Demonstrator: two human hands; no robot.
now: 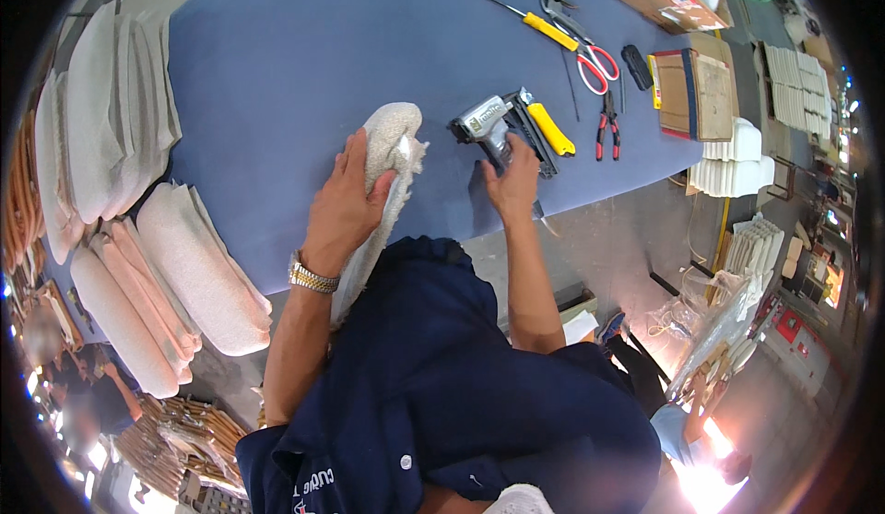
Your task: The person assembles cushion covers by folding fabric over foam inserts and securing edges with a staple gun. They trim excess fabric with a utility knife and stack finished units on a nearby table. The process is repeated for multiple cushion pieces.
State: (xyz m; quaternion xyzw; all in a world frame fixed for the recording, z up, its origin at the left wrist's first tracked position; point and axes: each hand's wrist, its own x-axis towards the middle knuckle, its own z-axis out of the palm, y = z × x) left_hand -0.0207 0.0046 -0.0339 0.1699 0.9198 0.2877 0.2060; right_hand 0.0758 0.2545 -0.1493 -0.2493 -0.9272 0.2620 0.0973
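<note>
In the head view, the step seems to be handling the stapler (482, 118) beside the pad (396, 127): our left hand (343, 202) holds the pad, rounded end just beyond its fingertips, while our right hand (514, 182) curls its fingers round the stapler's handle (497, 147). The next move, we judge, calls for a firm right grip and a steady pad.

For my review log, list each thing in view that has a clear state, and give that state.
Padded piece: held in the left hand, fabric edge ragged
Staple gun: right hand at its handle; firmness of grip unclear
Yellow-handled pick: lying down, shaft bare
Scissors: lying down; blade opening unclear
Red-and-black pliers: handles slightly spread
Upper cardboard box: open, white material inside
Wristwatch: worn on left wrist
</note>
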